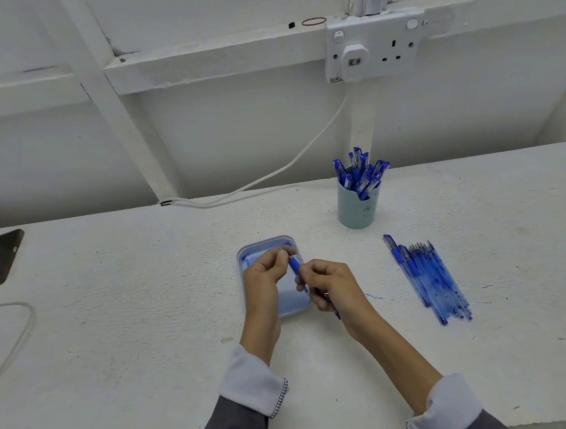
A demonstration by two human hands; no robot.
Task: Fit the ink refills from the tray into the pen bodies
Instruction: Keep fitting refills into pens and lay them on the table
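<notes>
Entry: refill fitting, one pen in hand.

Risk: a push off the barrel's line could bend the thin refill or smear ink. A slack pinch could drop the piece into the tray (263,244).

Pen body (295,266): blue, slanted above the tray at mid-bench, spanning both hands.

Right hand (332,284): fingers curled round the lower barrel.

Left hand (266,279): fingertips pinching a small part (281,249) at the barrel's upper end; whether refill tip or nose cone cannot be told.

Loose pens (430,278): row toward the bench's (126,302) right edge.

Cup (357,211) of pens: near the far edge.
</notes>
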